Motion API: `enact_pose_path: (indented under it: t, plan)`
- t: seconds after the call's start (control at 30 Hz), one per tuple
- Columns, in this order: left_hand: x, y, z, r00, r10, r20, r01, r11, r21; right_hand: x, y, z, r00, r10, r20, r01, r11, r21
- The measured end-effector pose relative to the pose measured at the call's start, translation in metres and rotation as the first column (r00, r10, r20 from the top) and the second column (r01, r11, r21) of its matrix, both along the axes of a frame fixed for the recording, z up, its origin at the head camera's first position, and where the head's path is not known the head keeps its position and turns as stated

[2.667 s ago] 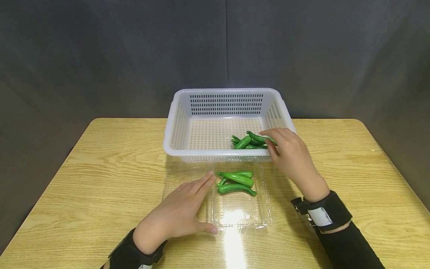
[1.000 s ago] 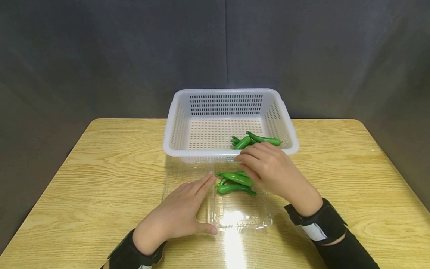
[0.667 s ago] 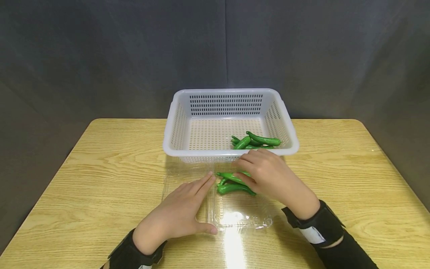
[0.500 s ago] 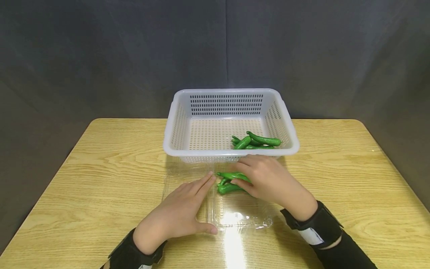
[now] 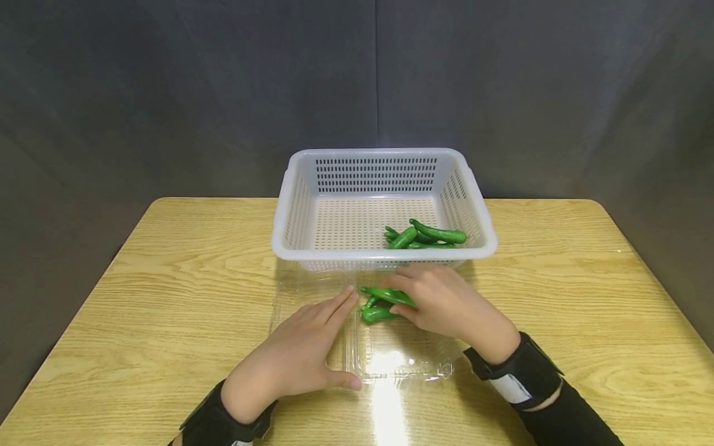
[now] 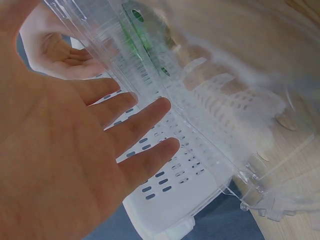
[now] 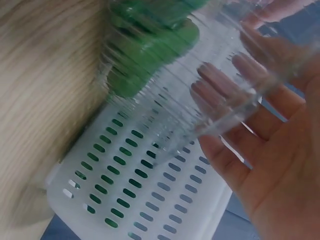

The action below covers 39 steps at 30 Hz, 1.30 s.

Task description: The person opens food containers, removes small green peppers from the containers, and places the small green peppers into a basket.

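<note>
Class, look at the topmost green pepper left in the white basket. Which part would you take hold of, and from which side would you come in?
Pinch the topmost green pepper across its thick middle, probably from above: the white basket walls block the sides. It lies roughly level across the other peppers, its upper side exposed. The right hand is closer, but is on the peppers in the clear tray.

on the surface (image 5: 167,291) the basket (image 5: 295,204) stands at the back with the clamshell tray (image 5: 401,359) just before it, near the person. some peppers (image 5: 426,235) lie in the basket's right front corner, and more peppers (image 5: 379,303) lie in the tray's far part. the left hand (image 5: 295,353) rests flat on the tray's left half, the right hand (image 5: 446,303) on the tray's peppers from the right.
</note>
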<state>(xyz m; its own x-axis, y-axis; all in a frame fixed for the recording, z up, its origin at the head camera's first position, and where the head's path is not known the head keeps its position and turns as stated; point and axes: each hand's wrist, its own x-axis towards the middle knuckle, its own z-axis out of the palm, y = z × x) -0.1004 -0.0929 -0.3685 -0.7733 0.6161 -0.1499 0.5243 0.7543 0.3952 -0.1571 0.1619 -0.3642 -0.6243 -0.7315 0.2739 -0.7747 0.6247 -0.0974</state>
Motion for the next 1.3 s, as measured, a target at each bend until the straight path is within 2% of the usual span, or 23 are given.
enact_pose_path:
  t: [0.43, 0.83, 1.3]
  plan:
    - [0.001, 0.0, 0.0, 1.0, 0.008, 0.0, -0.008, 1.0, 0.007, -0.003, -0.001, -0.01, 0.998, -0.013, 0.061, 0.012, 1.0, 0.013]
    - [0.001, 0.0, -0.001, 1.0, 0.01, 0.002, -0.01, 1.0, 0.006, -0.004, -0.002, -0.015, 0.997, -0.036, 0.061, 0.033, 0.998, 0.047]
    - [0.0, 0.0, -0.001, 1.0, 0.011, 0.005, -0.011, 1.0, 0.002, -0.006, -0.002, -0.018, 0.996, -0.056, 0.071, 0.053, 0.998, 0.037]
